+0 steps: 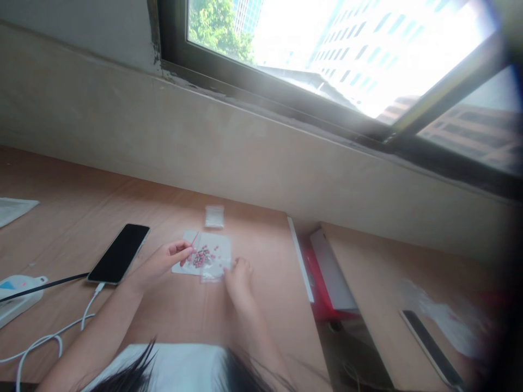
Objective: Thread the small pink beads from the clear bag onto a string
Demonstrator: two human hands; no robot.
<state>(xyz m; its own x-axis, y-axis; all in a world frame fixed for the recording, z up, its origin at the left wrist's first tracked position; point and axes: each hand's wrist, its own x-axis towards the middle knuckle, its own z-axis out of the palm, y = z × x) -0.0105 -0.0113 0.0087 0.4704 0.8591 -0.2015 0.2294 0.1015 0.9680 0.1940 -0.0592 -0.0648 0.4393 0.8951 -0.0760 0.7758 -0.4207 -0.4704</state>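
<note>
My left hand (177, 253) is closed in a pinch on a thin red stick (195, 238), which slants up over a white sheet (224, 245). Small pink and dark beads (202, 256) lie in a loose pile on that sheet, close to my left fingertips. A clear plastic bag (210, 274) rests across the sheet's front edge. At the sheet's right edge is my right hand (239, 275), fingers curled inward beside the bag. What those fingers hold, if anything, is too small to make out.
Behind the sheet lies another small clear packet (214, 216). A phone (120, 253) with a white cable (84, 316) is on the left, near a white power strip (20, 294). On the right, a gap with a red folder (318, 277) separates a second table (368, 272).
</note>
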